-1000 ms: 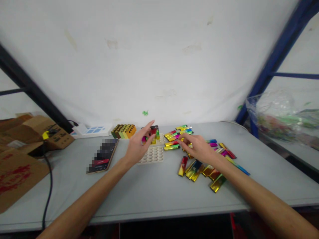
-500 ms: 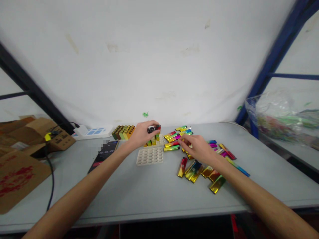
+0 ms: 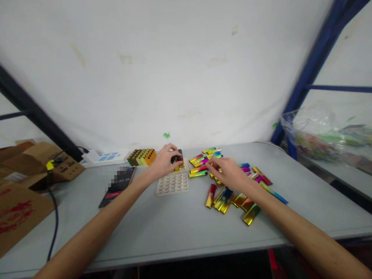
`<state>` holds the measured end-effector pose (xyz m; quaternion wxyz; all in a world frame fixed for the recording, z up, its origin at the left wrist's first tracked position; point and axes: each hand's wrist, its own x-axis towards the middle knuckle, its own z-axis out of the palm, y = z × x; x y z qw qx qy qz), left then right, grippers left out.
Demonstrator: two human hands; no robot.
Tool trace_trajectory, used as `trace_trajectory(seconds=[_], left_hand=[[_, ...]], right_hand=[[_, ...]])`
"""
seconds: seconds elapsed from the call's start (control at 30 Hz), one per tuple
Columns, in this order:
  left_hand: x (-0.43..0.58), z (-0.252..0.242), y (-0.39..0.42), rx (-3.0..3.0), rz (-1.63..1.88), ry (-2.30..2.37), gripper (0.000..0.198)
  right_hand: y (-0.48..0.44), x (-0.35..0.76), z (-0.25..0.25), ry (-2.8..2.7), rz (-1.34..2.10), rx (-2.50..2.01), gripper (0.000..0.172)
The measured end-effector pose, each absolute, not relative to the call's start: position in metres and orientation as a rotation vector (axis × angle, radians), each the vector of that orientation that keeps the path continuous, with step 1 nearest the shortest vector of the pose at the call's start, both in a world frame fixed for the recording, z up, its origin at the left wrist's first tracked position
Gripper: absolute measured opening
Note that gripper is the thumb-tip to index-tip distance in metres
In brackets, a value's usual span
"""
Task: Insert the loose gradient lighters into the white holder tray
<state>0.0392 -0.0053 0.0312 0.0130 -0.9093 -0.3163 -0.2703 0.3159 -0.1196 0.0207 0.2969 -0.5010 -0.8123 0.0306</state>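
Note:
My left hand point(image 3: 166, 161) is over the back white tray point(image 3: 186, 164), its fingers closed around a dark and red metallic lighter-like stick point(image 3: 176, 158), standing nearly upright at the tray. The fingers partly hide gold sticks in that tray. In front lies a second white tray point(image 3: 173, 184) with rows of oval holes. My right hand point(image 3: 225, 172) is low over the spread of shiny sticks, fingers curled and fingertips beside a magenta and gold stick point(image 3: 203, 161). What the right fingers pinch, if anything, is hidden.
More gradient-coloured sticks point(image 3: 223, 199) lie loose at the right. Upright gold and green sticks point(image 3: 142, 157) form a block behind. A phone point(image 3: 117, 187), power strip point(image 3: 109, 156) and cardboard boxes point(image 3: 26, 207) are at left. A plastic bag point(image 3: 322, 137) is at the right.
My left hand has lowered toward the back tray, and the stick in it has tilted from lying flat to nearly upright. My right hand has barely moved; the view has shifted slightly.

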Motion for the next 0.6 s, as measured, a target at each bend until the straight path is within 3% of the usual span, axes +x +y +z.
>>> trace_trajectory(seconds=[0.6], left_hand=[[0.037,0.019,0.000,-2.839,-0.873,-1.033,0.025]], right_hand=[[-0.114,0.317,0.015,-2.176,0.096,-1.419,0.023]])
